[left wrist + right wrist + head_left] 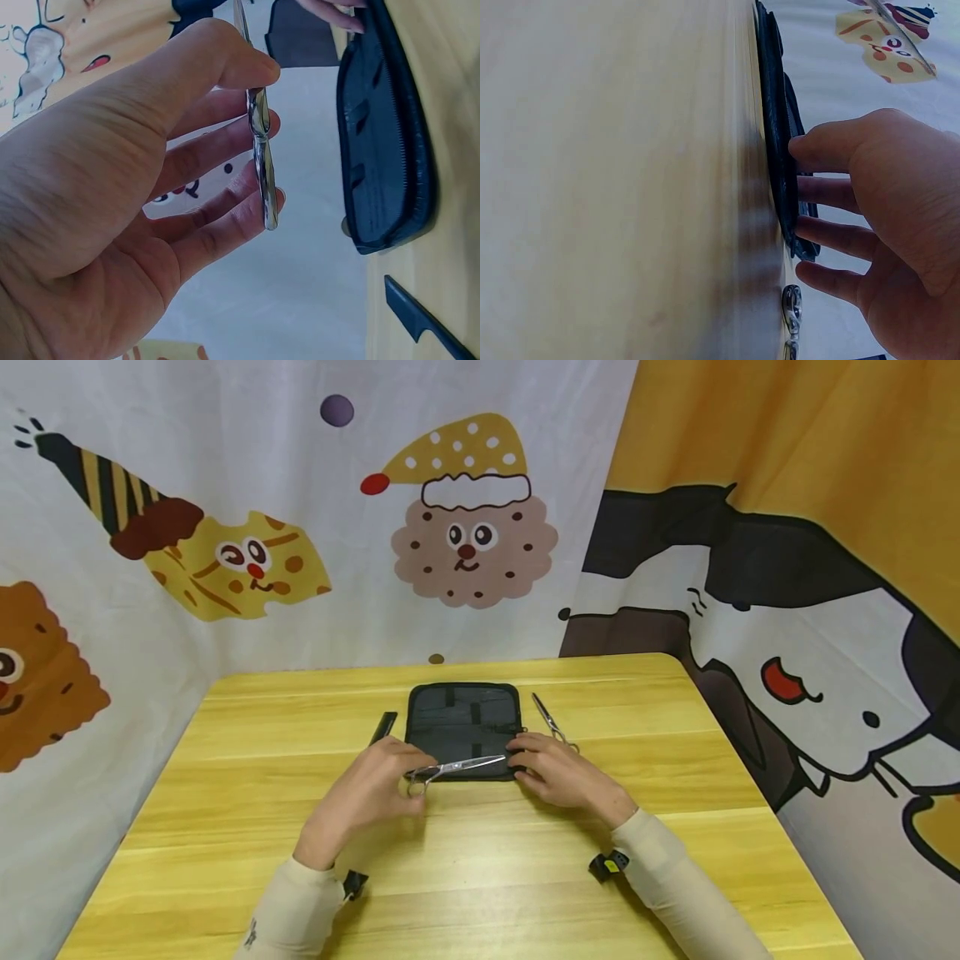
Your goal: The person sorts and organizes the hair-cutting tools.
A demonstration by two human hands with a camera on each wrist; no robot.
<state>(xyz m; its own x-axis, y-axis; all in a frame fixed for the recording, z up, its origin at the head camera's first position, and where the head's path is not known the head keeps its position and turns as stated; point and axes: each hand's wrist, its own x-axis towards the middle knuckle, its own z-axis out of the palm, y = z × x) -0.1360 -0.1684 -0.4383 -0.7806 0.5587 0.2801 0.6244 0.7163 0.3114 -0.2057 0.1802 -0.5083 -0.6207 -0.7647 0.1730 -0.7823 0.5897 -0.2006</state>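
Across a yellow wood-grain table point(480, 893) lies a rectangular black zippered case point(435, 718), its right edge partly hidden by a right hand point(558, 768), fingers loosely extended; a left hand point(371, 781) pinches silver metal scissors point(459, 766) above it, handles partly covered.

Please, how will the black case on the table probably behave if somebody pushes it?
The black case probably keeps its shape: its outline is a neat rectangle. It looks thin in the right wrist view, so likely light. Lying flat on the table, it should slide rather than roll or tip.
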